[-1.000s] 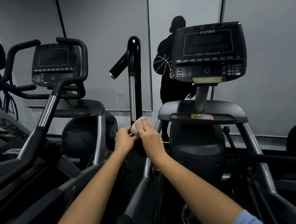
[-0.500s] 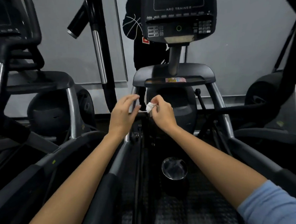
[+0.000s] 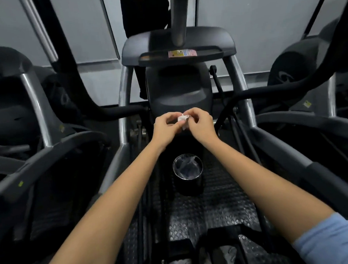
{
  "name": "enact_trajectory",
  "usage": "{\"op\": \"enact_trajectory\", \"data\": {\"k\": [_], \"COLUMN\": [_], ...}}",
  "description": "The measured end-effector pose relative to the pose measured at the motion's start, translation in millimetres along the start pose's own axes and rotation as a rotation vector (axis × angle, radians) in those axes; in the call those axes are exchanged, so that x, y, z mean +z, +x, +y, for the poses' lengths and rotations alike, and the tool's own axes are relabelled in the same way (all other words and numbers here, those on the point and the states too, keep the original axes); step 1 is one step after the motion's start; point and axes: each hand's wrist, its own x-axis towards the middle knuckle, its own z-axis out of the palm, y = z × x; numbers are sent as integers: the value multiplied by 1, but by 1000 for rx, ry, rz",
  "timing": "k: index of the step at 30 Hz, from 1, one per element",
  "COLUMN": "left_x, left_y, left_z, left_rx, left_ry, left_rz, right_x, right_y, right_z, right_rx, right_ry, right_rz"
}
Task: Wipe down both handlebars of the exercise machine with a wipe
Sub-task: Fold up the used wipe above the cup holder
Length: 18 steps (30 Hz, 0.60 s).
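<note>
Wipe (image 3: 183,119) being pinched between both hands, off the handlebar, held above the bin.

Left hand (image 3: 166,128) and right hand (image 3: 201,124) are meeting at mid-machine, fingertips of each closing on the small white wad; a second ago they were working it against the upright left handlebar (image 3: 64,63), and the head is now tipping down toward the floor. Wad is looking crumpled, compact, a corner hanging below the fingers. Lined bin (image 3: 187,167) is standing on the studded floor mat (image 3: 223,206) directly beneath. Likely refolding or discarding; right handlebar (image 3: 287,85) is showing no contact here, so that side probably is waiting.
</note>
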Motion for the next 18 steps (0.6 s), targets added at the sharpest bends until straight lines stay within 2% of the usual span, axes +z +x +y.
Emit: {"op": "enact_trajectory", "data": {"k": [7,15,18], "left_x": [48,78,86], "left_y": [71,142,156], "left_z": [-68,-174,-215], "left_rx": [-256,-422,-510], "left_ry": [-127,22,98], "left_rz": [85,140,124], "right_x": [9,43,62], "right_y": [49,109,122], "right_z": [85,197,241], "right_rx": [102,248,356], "right_ry": [11,-123,-162], "right_rz": [-67,-185,-260]}}
